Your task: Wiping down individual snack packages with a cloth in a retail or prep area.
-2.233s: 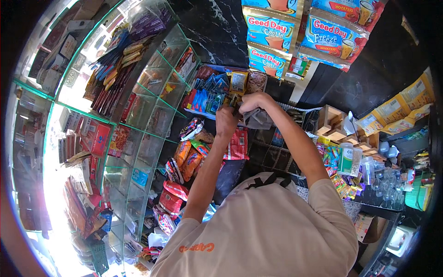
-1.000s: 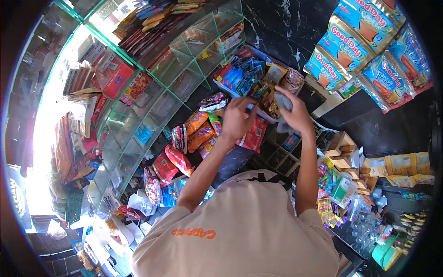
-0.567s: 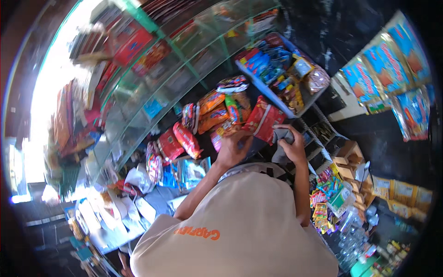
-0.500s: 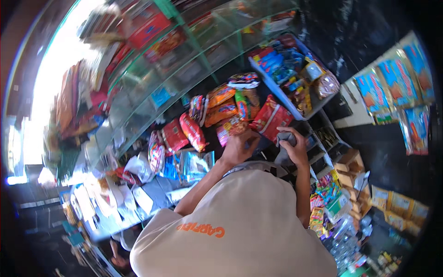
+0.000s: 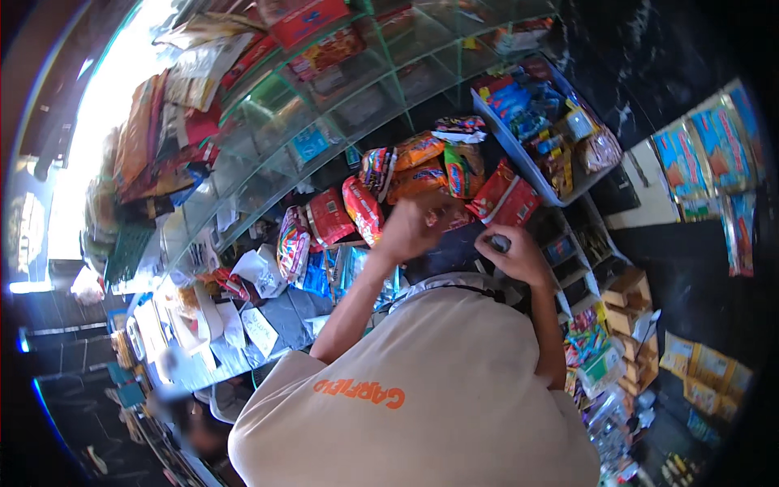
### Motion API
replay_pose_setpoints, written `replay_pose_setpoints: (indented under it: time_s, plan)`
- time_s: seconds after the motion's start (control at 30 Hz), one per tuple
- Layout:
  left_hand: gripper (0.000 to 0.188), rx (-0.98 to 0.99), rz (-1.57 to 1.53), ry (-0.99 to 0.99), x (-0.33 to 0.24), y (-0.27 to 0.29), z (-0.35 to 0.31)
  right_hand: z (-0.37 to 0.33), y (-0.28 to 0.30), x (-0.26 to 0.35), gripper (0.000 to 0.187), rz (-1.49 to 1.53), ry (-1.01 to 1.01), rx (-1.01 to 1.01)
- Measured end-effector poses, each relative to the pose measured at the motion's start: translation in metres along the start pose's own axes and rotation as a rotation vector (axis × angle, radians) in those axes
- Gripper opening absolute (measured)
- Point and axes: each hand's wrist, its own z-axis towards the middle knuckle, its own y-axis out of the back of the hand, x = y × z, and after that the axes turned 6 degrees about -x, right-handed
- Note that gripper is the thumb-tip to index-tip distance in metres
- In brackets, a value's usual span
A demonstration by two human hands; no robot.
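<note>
Red pack [image 5: 505, 197]: just beyond right hand [image 5: 521, 256], fingers clamped on grey cloth [image 5: 500, 242]; left hand [image 5: 406, 231] farther, fingers blurred, hold unclear.

The right fingers [image 5: 494, 231] hold a grey cloth [image 5: 501, 243] near a red packet [image 5: 505, 197]

Grey cloth [image 5: 501, 242], bunched, mostly hidden in right grip [image 5: 518, 256]

The grey cloth [image 5: 500, 242] looks matt. The red packet [image 5: 506, 201] is glossy plastic film, the blue tray [image 5: 513, 154] smooth plastic, the rack [image 5: 626, 294] matt wood, the shelving [image 5: 365, 99] clear, glass-like.
</note>
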Motion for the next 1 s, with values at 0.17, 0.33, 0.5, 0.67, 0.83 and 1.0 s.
replay_pose_setpoints:
  time_s: [0.17,0.33,0.5,0.67,0.83,1.0]
  plan:
    - [0.018,-0.218,0.115,0.091,0.011,0.052,0.014,0.008,-0.002,-0.004,0.02,-0.035,0.045,0.095]
    - [0.016,-0.258,0.175,0.144,-0.002,0.089,-0.021,0.019,-0.033,-0.009,0.022,-0.117,0.165,0.236]
    - [0.015,-0.334,0.246,0.404,-0.011,0.088,-0.092,0.034,-0.091,0.0,0.045,-0.108,0.258,0.469]
    - [0.029,-0.394,0.42,0.472,0.004,0.064,-0.174,0.029,-0.146,0.016,0.095,-0.479,0.229,0.373]
    - [0.08,-0.38,0.502,0.511,-0.001,0.035,-0.216,0.024,-0.163,0.022,0.071,-0.409,0.192,0.312]
    - [0.088,-0.389,0.541,0.564,0.0,0.017,-0.208,0.025,-0.158,0.007,0.064,-0.226,0.095,0.226]
